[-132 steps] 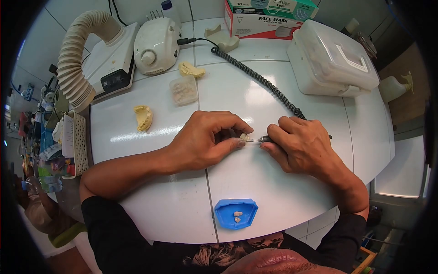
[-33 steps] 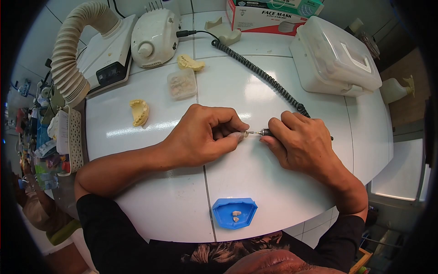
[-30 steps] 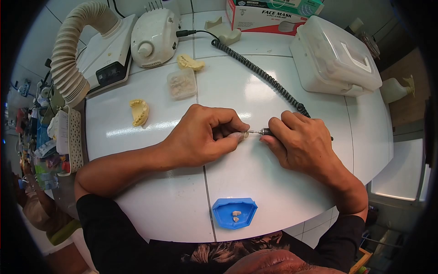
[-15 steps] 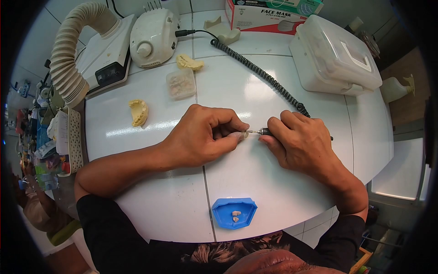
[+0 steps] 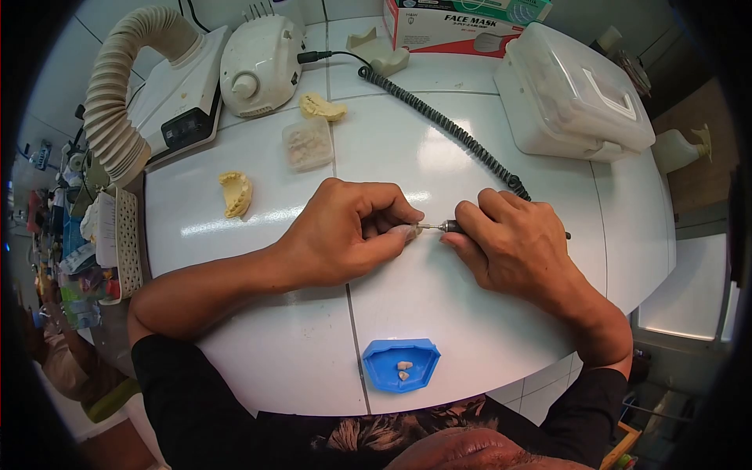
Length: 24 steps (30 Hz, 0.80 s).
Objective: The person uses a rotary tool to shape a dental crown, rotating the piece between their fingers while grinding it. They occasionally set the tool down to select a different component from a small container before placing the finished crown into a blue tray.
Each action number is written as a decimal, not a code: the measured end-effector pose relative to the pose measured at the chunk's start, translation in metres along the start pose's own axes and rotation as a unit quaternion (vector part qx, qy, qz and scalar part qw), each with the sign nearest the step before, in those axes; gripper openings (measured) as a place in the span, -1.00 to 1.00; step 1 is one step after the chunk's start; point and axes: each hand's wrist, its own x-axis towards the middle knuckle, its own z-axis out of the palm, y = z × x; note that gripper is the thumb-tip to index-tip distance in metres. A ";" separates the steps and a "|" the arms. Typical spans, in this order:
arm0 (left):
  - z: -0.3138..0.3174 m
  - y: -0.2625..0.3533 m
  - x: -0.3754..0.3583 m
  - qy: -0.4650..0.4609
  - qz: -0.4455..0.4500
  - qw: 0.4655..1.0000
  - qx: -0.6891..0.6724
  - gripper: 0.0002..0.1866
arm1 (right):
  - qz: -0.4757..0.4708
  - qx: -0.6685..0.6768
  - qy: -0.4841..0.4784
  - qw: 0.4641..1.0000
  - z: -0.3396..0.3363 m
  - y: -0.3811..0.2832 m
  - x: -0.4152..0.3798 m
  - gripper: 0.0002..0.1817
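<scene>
Left hand (image 5: 356, 235) pinches a tiny, pale, tooth-like piece (image 5: 416, 231) (likely light, brittle; hold its sides), right hand (image 5: 513, 239) grips the slim, black, metal-tipped handpiece (image 5: 451, 225).

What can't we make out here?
All head view:
Small piece: mostly hidden by the left hand.
Handpiece: middle covered by the right hand.
Face mask box: top cut off by the upper edge.
White case: contents blurred by its cloudy lid.
Black panel: too small to read.
</scene>
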 end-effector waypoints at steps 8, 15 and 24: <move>-0.001 0.000 -0.001 0.000 -0.009 1.000 -0.018 -0.82 | 0.011 0.011 0.011 1.000 0.003 0.003 -0.002 -0.63; -0.002 -0.001 -0.001 -0.008 -0.002 1.000 -0.010 -0.81 | 0.004 0.007 -0.003 1.000 -0.001 0.002 0.000 -0.63; 0.002 0.000 0.002 0.022 -0.033 0.998 -0.055 -0.87 | 0.111 0.067 0.003 0.992 -0.005 -0.011 -0.004 -0.67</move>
